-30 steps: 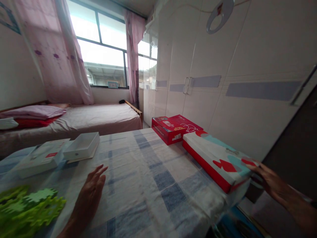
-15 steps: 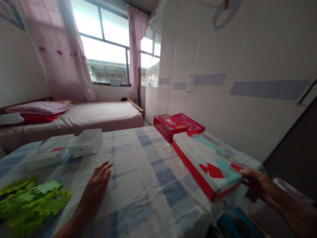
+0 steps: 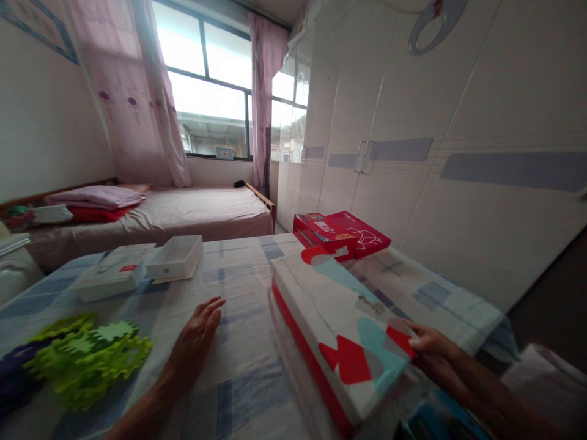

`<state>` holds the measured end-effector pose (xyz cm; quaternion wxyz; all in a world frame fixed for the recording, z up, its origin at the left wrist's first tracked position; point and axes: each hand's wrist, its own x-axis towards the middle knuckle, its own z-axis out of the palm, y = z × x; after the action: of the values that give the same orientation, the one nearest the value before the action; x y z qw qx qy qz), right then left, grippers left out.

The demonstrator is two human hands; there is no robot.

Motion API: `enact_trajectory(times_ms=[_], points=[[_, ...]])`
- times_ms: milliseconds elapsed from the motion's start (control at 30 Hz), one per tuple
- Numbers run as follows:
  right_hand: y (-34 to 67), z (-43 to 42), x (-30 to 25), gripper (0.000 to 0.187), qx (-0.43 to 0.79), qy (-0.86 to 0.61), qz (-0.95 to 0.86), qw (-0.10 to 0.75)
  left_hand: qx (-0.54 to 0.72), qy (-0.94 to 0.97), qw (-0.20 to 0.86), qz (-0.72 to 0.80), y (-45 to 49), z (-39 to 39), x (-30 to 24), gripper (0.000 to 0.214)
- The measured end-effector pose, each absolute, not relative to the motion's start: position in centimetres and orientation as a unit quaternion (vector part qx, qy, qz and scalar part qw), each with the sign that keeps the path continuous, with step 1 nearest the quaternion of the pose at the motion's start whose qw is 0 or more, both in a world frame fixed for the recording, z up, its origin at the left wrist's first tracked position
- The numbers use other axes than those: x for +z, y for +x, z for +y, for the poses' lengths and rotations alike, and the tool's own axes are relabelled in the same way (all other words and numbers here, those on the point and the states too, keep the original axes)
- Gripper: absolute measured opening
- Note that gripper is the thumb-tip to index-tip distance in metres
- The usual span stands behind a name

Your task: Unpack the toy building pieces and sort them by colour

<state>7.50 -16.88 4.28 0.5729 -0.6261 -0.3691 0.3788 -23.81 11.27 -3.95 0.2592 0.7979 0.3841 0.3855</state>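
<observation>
Left hand (image 3: pixel 198 335) loosely spread; right hand (image 3: pixel 435 347) pinches the flat white-red-blue cardboard box (image 3: pixel 312 305); one-sided grip might tip it off the desk (image 3: pixel 252 318) near its right corner.

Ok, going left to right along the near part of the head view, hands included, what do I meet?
Dark purple pieces → green pieces → left hand → large red-and-white box → right hand.

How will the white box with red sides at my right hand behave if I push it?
The box is probably stiff, since its edges look straight. Its wide, shallow shape makes rolling or tipping unlikely on a flat surface. It may drag the wrinkled tablecloth along. Its inside is hidden, so I can't judge weight.
</observation>
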Motion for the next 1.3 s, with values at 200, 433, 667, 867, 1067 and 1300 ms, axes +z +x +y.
enact_trajectory(times_ms=[200, 433, 667, 867, 1067, 1300], points=[[1.0, -11.7, 4.1, 0.042, 0.557, -0.465, -0.366, 0.583, 0.403, 0.733, 0.385, 0.389, -23.9, 10.8, -3.4, 0.064], [-1.7, -9.5, 4.7, 0.031, 0.523, -0.521, -0.379, 0.558, 0.396, 0.657, 0.512, 0.386, -23.7, 9.4, -1.8, 0.075], [-0.6, -8.9, 9.4, 0.04, 0.506, -0.506, -0.382, 0.585, 0.38, 0.703, 0.499, 0.335, -23.6, 9.8, -2.7, 0.063], [1.2, -5.1, 15.8, 0.041, 0.313, -0.496, -0.498, 0.639, 0.392, 0.73, 0.423, 0.367, -23.7, 10.2, -3.4, 0.061], [2.6, 3.6, 17.4, 0.048, -0.066, -0.54, -0.636, 0.547, 0.403, 0.734, 0.413, 0.357, -23.6, 9.9, -2.9, 0.059], [2.8, 12.0, 10.7, 0.046, -0.168, -0.651, -0.717, 0.185, 0.394, 0.744, 0.409, 0.352, -23.6, 9.6, -2.4, 0.058]])
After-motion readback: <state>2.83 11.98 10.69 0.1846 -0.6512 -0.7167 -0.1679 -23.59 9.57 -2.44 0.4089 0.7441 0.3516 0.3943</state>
